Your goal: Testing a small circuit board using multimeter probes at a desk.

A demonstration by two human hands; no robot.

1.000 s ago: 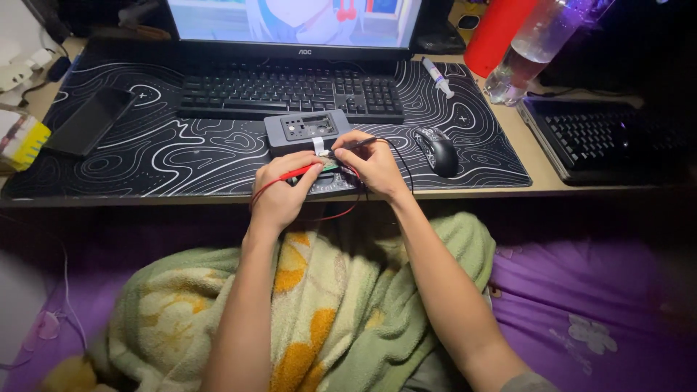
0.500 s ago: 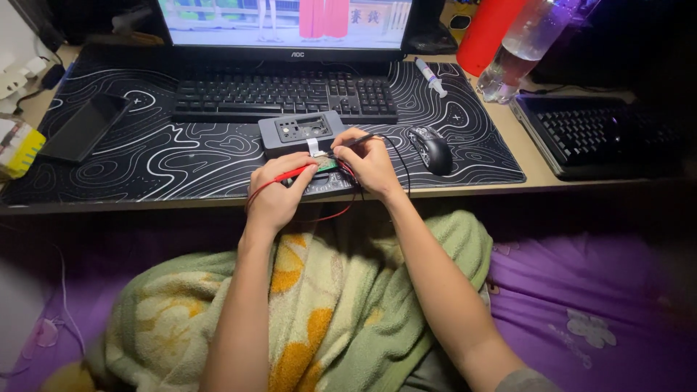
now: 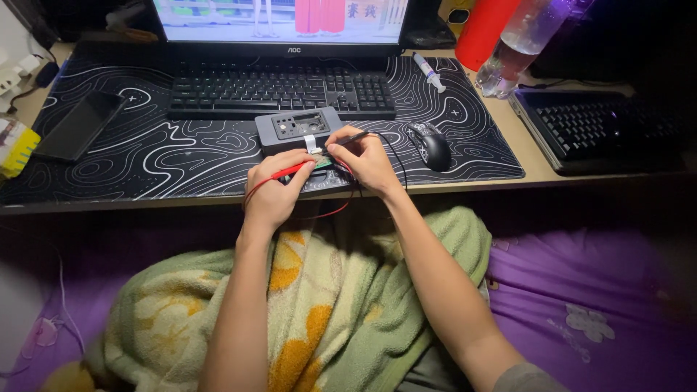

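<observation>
Hands unmoved | left hand (image 3: 274, 190): red probe (image 3: 288, 172) | right hand (image 3: 367, 160): black probe (image 3: 350, 138)

The desk mat (image 3: 181, 156) looks like matt black cloth with smooth white lines printed on it. The small grey box (image 3: 298, 127) seems to be matt plastic. The red probe (image 3: 287, 173) in the left hand (image 3: 276, 192) is smooth, slightly shiny plastic, and the black probe (image 3: 353, 137) in the right hand (image 3: 367, 160) is matt. The mouse (image 3: 430, 144) is glossy black plastic. The blanket (image 3: 327, 290) is soft, rough towel cloth. The bottle (image 3: 519, 43) is clear shiny plastic. The bench (image 3: 534, 149) edge looks like pale smooth wood.
</observation>
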